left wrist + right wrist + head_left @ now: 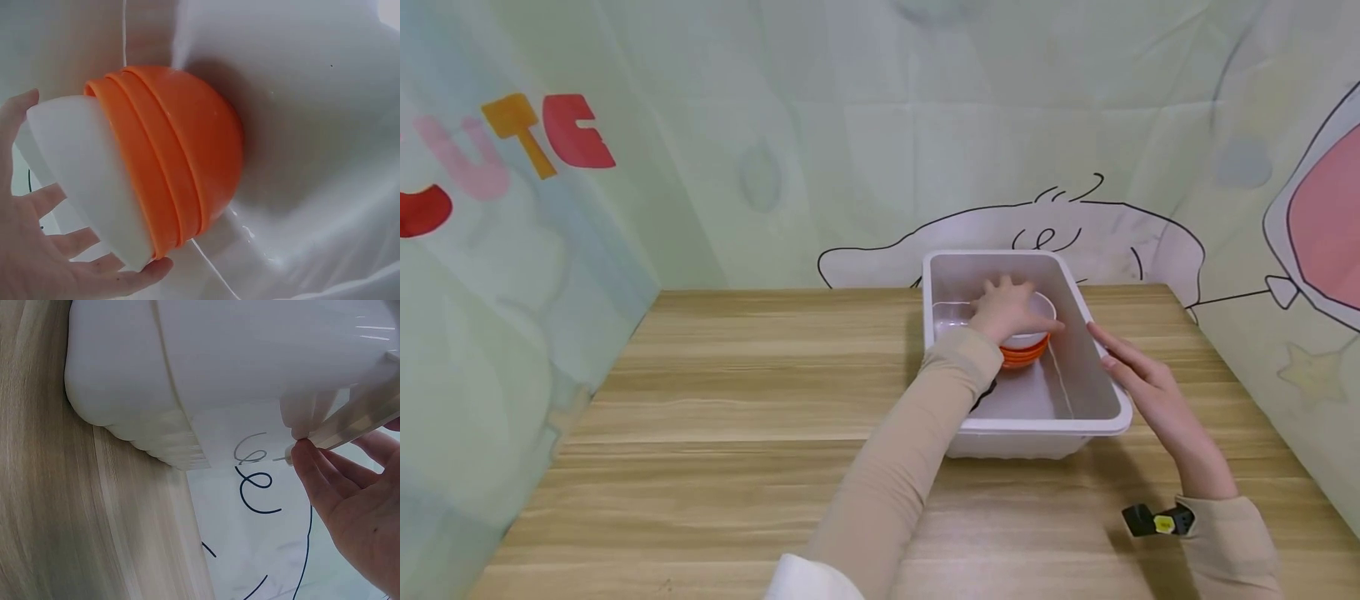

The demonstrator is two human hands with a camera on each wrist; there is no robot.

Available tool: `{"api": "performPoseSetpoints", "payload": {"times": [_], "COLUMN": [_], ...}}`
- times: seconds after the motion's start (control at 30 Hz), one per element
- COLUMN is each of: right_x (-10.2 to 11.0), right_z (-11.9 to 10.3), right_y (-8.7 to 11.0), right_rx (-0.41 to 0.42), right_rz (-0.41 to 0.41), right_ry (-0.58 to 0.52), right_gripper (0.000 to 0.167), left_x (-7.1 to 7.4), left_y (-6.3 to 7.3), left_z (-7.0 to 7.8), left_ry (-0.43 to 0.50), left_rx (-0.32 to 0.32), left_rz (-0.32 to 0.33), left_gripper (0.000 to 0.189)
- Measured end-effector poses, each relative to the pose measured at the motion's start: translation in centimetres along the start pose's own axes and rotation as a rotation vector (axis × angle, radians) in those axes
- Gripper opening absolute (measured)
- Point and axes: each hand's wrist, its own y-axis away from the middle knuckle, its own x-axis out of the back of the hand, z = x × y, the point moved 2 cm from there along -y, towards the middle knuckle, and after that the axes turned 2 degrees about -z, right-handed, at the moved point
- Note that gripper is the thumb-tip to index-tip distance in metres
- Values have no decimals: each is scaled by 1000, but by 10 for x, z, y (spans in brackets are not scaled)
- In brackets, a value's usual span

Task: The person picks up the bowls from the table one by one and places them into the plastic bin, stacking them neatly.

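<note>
A light grey plastic tub [1033,427] stands on the wooden table. Inside it, a white bowl [84,169] sits nested in a stack of orange bowls [206,150], which looks tilted in the left wrist view. My left hand [1006,310] reaches down into the tub and grips the white bowl across its rim, fingers spread on one side and thumb on the other. At the tub's right rim, my right hand [1153,392] holds the edge with its fingertips and thumb; the right wrist view shows this hand [356,494] against the lip from outside.
Under the tub is a wood-grain table [737,400]. Behind it hangs a printed cloth [850,167] with cartoon drawings and coloured letters. Part of a dark object [983,396] shows beside the left sleeve, inside the tub; its kind is unclear.
</note>
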Motion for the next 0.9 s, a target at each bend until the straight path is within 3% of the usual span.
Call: {"api": "performPoseSetpoints", "payload": {"times": [0.43,0.9], "right_x": [0,0], "right_z": [0,-1], "right_y": [0,0], "right_rx": [19,13], "right_rz": [-1,-4], "right_ry": [6,14], "right_gripper": [48,48], "left_x": [-3,-3], "left_y": [1,5], "left_z": [-1,0], "left_ry": [9,-42], "left_rx": [-5,-65], "left_rz": [-12,-23], "left_gripper": [77,77]}}
